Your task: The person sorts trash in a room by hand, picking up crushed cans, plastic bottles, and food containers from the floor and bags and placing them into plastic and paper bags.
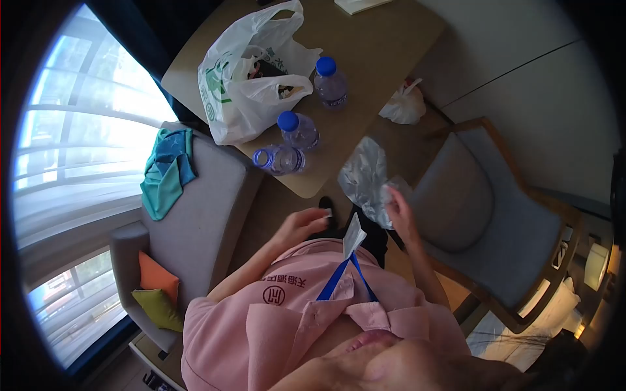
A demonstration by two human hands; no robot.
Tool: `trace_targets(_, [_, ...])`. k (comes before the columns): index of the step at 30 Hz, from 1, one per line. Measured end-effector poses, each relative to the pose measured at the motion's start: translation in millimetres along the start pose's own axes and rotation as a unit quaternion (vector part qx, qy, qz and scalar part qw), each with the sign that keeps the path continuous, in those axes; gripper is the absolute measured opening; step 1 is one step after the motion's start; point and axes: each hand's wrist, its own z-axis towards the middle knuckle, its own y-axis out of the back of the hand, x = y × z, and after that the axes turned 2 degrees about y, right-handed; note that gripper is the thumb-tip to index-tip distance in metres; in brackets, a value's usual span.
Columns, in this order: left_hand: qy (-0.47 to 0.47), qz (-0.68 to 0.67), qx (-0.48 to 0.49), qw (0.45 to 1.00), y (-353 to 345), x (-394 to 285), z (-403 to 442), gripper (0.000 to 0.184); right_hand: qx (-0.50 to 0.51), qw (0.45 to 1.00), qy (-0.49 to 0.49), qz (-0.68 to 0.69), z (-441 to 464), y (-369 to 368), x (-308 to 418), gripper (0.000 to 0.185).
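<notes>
We pinch clear bag [362,174] narrowly in right hand [402,213], seemingly so it hangs beside table [313,180]. Left hand [300,225] half-curled, white bit [328,213] at fingertips; can't tell if gripped. Uncapped bottle [282,160] stands near table corner, likely for easy reach.

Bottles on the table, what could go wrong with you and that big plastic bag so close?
The uncapped bottle stands near the table's edge, so a bump might knock it off, and anything inside could spill. The clear plastic bag at the right hand hangs by the table's corner and might snag there. It also hangs near the legs, so if it dropped, someone could slip on it.
</notes>
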Motion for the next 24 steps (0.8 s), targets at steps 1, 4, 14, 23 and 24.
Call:
trace_targets(1, [-0.058, 0.032, -0.009, 0.998, -15.1, -3.6, 14.7, 0.073, 0.041, 0.998, -0.014, -0.044, -2.6, -9.8, 18.8, 0.039])
trace_targets(4, [-0.076, 0.018, -0.082, 0.994, -31.9, -26.3, 113.4, 0.068, 0.162, 0.979, 0.095, -0.084, 40.4, -19.0, 15.8, 0.036])
trace_targets(14, [0.005, -0.056, -0.098, 0.994, -50.3, -133.1, 304.8, 0.027, 0.332, 0.919, 0.05, -0.205, 155.4, 87.8, -93.6, 0.041])
trace_targets(23, [0.022, 0.06, -0.124, 0.99, -40.2, -92.9, 340.1, 0.028, 0.182, 0.972, -0.116, 0.097, 272.3, 189.0, -174.9, 0.031])
trace_targets(24, [0.038, 0.088, -0.114, 0.989, -36.8, -90.4, 344.7, 0.028, 0.165, 0.972, -0.13, 0.109, 294.8, 205.6, -207.8, 0.03])
